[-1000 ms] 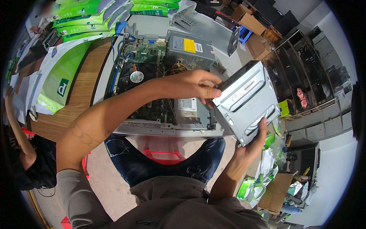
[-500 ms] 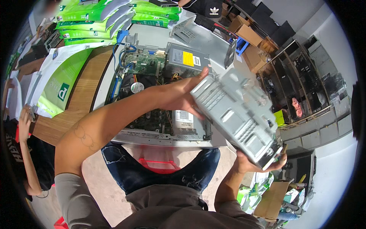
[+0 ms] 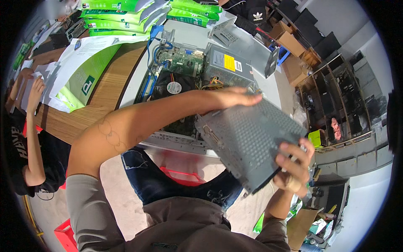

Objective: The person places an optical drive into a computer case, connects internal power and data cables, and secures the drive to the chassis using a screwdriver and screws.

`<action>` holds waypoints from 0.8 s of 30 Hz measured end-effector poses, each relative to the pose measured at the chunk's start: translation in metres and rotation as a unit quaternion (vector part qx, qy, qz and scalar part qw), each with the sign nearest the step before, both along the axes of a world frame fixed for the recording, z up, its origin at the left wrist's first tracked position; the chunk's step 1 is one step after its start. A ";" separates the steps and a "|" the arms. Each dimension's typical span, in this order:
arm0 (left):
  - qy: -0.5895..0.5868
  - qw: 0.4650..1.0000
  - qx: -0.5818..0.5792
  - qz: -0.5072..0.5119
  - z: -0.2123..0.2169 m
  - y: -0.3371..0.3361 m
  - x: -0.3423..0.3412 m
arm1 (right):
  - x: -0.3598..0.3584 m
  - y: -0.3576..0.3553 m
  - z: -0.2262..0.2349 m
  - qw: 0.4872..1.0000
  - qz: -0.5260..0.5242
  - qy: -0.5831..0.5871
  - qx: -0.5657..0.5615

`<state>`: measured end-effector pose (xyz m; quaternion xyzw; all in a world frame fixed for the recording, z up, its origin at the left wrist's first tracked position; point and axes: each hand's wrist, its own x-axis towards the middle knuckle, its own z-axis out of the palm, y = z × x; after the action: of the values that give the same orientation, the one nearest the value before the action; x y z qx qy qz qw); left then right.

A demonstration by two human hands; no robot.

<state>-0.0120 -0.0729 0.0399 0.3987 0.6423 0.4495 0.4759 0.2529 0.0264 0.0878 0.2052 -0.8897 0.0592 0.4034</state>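
Note:
I hold a grey metal drive unit [image 3: 247, 138] tilted in front of me, its perforated flat face toward the camera. My left hand [image 3: 233, 97] lies on its far top edge, fingers stretched flat. My right hand [image 3: 294, 166] grips its near lower right corner, thumb over the face. Behind it lies an open computer case [image 3: 176, 140] with a green mainboard [image 3: 178, 59], a black cooler fan [image 3: 173, 87] and a grey power supply [image 3: 226, 65] with a yellow label.
A wooden table [image 3: 105, 92] at left carries green and white packages [image 3: 84, 71]. Another person [image 3: 29, 138] sits at far left, hand on papers. Cardboard boxes [image 3: 289, 40] and metal shelving [image 3: 336, 109] stand at right. A red crate [image 3: 184, 176] lies below the case.
The drive has been turned over and lowered toward me, so its perforated face now shows. My left hand slid to its top edge; my right hand stayed on the lower corner.

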 end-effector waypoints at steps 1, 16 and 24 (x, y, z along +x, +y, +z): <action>-0.054 0.997 0.049 0.032 0.002 0.002 0.001 | -0.003 0.001 0.003 0.999 -0.036 -0.014 0.002; 0.004 0.911 0.380 0.159 0.017 -0.001 0.007 | -0.048 -0.008 -0.030 0.766 -0.057 0.020 -0.641; 0.021 0.924 0.365 0.109 0.011 -0.001 0.008 | -0.037 -0.010 -0.046 0.780 -0.114 0.015 -0.615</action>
<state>-0.0040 -0.0736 0.0511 0.4819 0.4833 0.6931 0.2319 0.2158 0.0162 0.0415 -0.1886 -0.6751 0.5442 0.4609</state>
